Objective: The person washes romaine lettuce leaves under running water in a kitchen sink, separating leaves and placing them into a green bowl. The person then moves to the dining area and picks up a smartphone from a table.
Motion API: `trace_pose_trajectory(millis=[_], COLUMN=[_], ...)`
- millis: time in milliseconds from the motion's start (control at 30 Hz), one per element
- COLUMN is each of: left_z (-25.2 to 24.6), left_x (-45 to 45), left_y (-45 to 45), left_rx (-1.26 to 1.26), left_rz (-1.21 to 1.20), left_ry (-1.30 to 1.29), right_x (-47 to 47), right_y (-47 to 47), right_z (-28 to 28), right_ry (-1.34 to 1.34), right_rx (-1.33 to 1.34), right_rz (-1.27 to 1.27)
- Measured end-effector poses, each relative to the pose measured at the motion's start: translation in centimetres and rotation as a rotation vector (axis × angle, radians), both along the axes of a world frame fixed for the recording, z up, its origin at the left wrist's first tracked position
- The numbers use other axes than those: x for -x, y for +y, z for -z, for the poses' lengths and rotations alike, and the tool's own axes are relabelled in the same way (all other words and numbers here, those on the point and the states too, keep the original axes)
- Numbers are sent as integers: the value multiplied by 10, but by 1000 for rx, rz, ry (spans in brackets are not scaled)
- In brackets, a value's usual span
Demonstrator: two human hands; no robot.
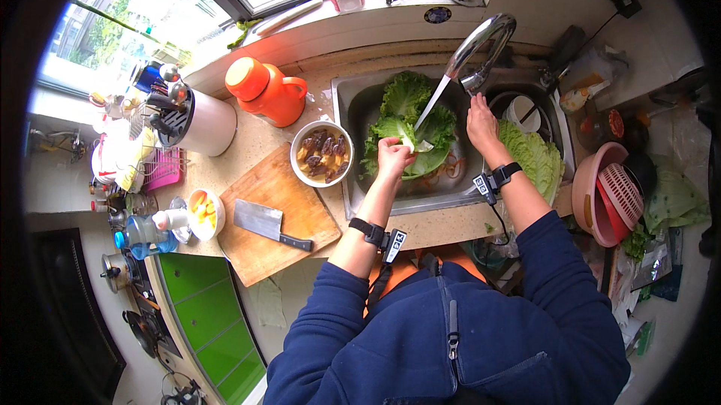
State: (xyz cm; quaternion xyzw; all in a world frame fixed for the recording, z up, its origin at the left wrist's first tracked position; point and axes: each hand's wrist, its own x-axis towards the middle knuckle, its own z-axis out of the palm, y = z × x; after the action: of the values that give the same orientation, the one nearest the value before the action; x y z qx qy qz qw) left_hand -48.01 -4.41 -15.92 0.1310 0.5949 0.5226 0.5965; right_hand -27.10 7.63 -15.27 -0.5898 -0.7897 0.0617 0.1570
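Observation:
Water runs from the curved chrome faucet onto green lettuce leaves heaped in the left bowl of the steel sink. My left hand pinches the pale base of a lettuce leaf beside the stream. Near the faucet's base, my right hand is raised with its fingers extended and close together; whether it touches the faucet handle is unclear, and nothing is seen in its grasp. More pale green leaves lie over the right bowl, below my right hand, near a white cup.
Left of the sink stand a bowl of soaking dried pieces, a wooden cutting board bearing a cleaver, an orange thermos jug and a bowl of orange chunks. Pink basins and a red colander stand at the right.

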Motion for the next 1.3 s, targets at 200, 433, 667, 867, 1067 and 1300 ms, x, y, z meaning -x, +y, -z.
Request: trace_pose_trajectory(millis=[200,433,667,867,1067,1300], left_z=[-2,1,-7,-11,-13,-18], left_x=[1,1,-30,-35,-43,-31], left_y=[1,-14,-13,-23,-32,-33], left_rx=[-21,-138,-268,-175,-145,-210], left_rz=[25,39,-136,-108,-36,-68], left_ry=[-33,8,-92,-78,-6,37], right_x=[-28,-45,38,75,97,98], right_y=[17,19,-61,-62,-63,-78], right_z=[-21,-48,1,36,19,11], right_ry=[39,66,1063,1450,1192,1484], right_rx=[0,-29,1168,901,756,738], right_rz=[55,146,428,225,426,123])
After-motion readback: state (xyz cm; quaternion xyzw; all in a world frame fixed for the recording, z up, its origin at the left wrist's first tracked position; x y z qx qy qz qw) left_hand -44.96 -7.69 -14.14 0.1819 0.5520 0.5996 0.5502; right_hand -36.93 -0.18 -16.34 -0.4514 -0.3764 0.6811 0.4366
